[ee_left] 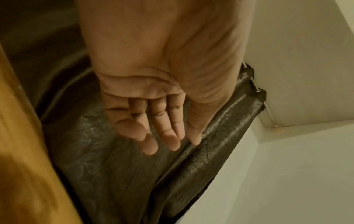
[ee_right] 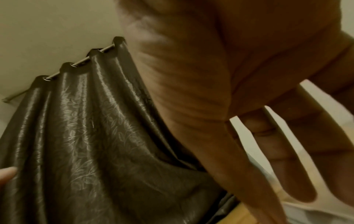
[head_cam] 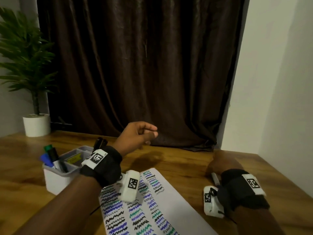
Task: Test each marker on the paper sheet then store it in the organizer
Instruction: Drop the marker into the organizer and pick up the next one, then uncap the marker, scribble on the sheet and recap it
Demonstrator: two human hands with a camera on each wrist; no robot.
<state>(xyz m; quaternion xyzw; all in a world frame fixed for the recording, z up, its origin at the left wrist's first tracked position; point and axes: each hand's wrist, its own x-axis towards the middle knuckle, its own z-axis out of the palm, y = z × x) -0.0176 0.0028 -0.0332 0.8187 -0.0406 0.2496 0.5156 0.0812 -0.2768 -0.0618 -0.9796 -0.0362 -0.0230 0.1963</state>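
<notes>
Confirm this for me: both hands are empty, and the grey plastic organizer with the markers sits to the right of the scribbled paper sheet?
Not quite. In the head view the grey plastic organizer sits left of the scribbled paper sheet. The left hand is empty; the right hand seems so.

I find no words, brands or numbers that I can read. The only signs are black-and-white square code tags (head_cam: 97, 157) on the white blocks strapped at both wrists, four tags in all. A yellow label (head_cam: 74, 159) lies inside the organizer (head_cam: 58, 179), its print too small to tell. The paper (head_cam: 162, 197) bears only squiggles, no letters.
</notes>
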